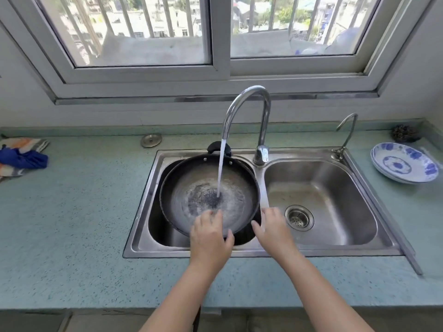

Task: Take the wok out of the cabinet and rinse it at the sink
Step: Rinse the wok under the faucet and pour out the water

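The dark round wok (203,188) lies tilted in the left basin of the steel double sink (143,212), its black loop handle at the far rim. Water runs from the tall curved tap (254,111) onto the wok's middle. My left hand (211,233) grips the wok's near rim, fingers inside the bowl and thumb over the edge. My right hand (271,226) rests at the divider between the basins, just right of the wok, fingers spread; whether it touches the wok is unclear.
The right basin with its drain strainer (299,217) holds nothing else. A small second tap (345,133) stands behind it. Blue-patterned plates (405,166) and a scrubber (405,133) sit right. Cloths (21,154) lie left, a metal lid (151,140) behind.
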Tool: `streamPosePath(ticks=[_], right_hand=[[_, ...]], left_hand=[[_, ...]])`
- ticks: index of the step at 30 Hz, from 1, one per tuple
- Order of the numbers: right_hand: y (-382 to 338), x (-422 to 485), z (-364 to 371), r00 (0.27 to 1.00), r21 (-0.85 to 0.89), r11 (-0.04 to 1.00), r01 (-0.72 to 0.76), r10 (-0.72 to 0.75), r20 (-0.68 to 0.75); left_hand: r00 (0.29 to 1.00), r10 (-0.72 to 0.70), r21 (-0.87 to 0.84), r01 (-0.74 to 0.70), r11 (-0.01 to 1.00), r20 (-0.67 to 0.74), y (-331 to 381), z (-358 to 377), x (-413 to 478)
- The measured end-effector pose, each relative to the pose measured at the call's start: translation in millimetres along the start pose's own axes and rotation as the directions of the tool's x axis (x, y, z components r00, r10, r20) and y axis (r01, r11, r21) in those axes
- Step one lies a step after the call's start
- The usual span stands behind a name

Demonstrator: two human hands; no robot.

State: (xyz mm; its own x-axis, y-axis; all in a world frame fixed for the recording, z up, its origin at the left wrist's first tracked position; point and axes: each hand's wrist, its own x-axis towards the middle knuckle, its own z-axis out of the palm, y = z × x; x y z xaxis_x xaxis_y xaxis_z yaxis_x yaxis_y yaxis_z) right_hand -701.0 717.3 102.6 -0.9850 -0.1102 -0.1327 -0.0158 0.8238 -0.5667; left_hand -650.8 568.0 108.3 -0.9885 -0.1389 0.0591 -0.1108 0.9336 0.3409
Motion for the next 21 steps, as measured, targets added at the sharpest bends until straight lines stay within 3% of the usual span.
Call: streamPosePath(ticks=[8,21], right_hand=[[33,73,-49,0.990,-0.168,0.979,0.111,-0.124,-0.065],[32,156,-40,0.959,-0.420,0.863,0.281,-0.234,0.159]], left_hand=[[0.994,0.110,0.096,-0.111,0.989,0.021,59,7,69],[1.000,-0.001,0.124,-0.002,0.992,0.026,69,30,114]])
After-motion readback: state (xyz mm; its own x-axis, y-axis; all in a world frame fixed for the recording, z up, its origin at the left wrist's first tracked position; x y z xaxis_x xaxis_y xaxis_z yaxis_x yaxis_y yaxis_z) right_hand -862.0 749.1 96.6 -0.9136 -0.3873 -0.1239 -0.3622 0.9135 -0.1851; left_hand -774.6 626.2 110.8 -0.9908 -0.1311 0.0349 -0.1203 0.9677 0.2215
